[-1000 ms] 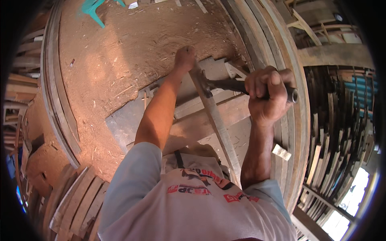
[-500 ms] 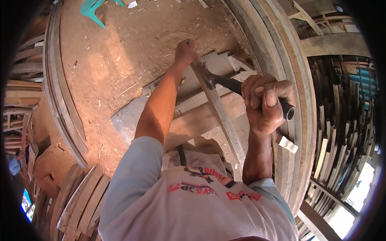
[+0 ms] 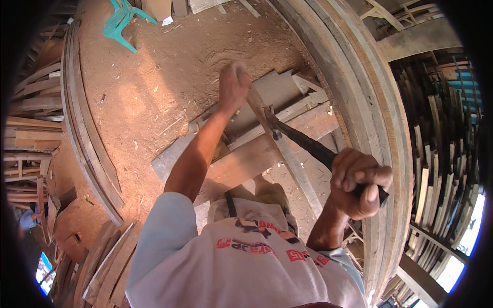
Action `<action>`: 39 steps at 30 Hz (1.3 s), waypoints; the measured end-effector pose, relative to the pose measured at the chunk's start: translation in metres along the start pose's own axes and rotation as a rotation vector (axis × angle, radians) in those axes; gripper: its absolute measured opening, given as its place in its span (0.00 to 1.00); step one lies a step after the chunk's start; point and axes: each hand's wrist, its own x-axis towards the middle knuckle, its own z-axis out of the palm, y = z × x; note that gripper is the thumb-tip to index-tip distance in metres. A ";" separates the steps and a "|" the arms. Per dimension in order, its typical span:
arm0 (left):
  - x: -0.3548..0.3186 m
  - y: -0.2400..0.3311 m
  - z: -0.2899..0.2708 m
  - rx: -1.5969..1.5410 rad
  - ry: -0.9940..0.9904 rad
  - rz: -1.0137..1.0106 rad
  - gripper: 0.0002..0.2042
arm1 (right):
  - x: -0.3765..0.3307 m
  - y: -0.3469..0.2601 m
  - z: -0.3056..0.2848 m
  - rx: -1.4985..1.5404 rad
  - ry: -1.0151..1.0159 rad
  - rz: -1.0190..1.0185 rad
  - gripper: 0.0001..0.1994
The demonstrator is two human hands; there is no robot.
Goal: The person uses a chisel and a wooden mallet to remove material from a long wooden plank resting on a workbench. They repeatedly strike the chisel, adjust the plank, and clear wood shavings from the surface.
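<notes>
My right hand (image 3: 362, 182) is wrapped round the end of a dark hammer handle (image 3: 313, 146), at the right. The hammer's head (image 3: 272, 122) lies against a long, narrow wooden plank (image 3: 292, 161), which slants from the far middle toward my legs. At the plank's far end, my left hand (image 3: 234, 86) is closed with the wood against its right side. Motion blurs that hand, so its finger placement is not sharp. Below the plank are a broad reddish board (image 3: 241, 164) and a grey panel (image 3: 275, 92).
Long thick boards (image 3: 382, 128) curve along my right, with a tall stack of thin strips (image 3: 436, 169) beyond. More boards (image 3: 84, 118) lie on the left. A green plastic chair (image 3: 120, 23) stands far left on the sawdust-covered floor (image 3: 169, 66). Short planks (image 3: 108, 262) are piled near left.
My right hand has moved right and nearer to me with the handle, showing more of it. My left hand is slightly nearer and blurred. The whole view has shifted slightly.
</notes>
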 end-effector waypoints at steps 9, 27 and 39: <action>-0.101 0.074 -0.060 -0.268 -0.893 0.144 0.20 | -0.038 -0.070 0.008 -0.045 0.031 0.018 0.14; -0.224 0.101 0.000 -0.194 -0.832 0.824 0.31 | -0.189 -0.136 0.053 -0.861 0.207 0.616 0.12; -0.204 0.138 0.064 0.337 -1.133 0.692 0.35 | -0.315 -0.173 0.003 -0.773 0.382 0.736 0.07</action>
